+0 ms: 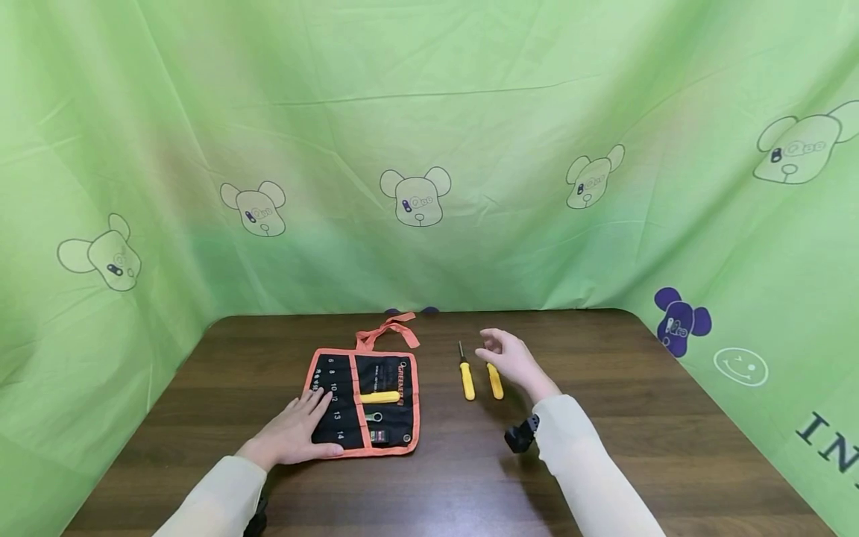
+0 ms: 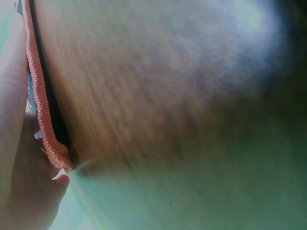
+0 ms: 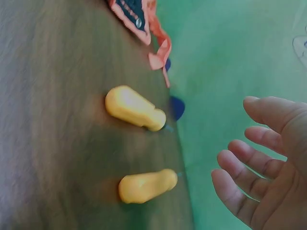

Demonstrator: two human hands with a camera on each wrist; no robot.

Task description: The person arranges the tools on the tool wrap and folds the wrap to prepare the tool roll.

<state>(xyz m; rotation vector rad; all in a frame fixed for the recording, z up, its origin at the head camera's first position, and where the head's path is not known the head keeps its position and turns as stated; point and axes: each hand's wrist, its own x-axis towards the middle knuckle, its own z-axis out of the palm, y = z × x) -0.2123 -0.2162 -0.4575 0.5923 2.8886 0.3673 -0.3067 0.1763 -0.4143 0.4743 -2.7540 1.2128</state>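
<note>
Free tabletop (image 1: 438, 477) lane just right of the tool pouch (image 1: 417, 399), enough to pass, up to the yellow-handled screwdriver (image 1: 467, 382). Farther right, a second yellow handle (image 1: 495, 382) and the right hand (image 1: 511, 362) obstruct; left hand (image 1: 294, 431) blocks pouch's near-left corner, orange ties (image 1: 385, 327) its far side.
</note>
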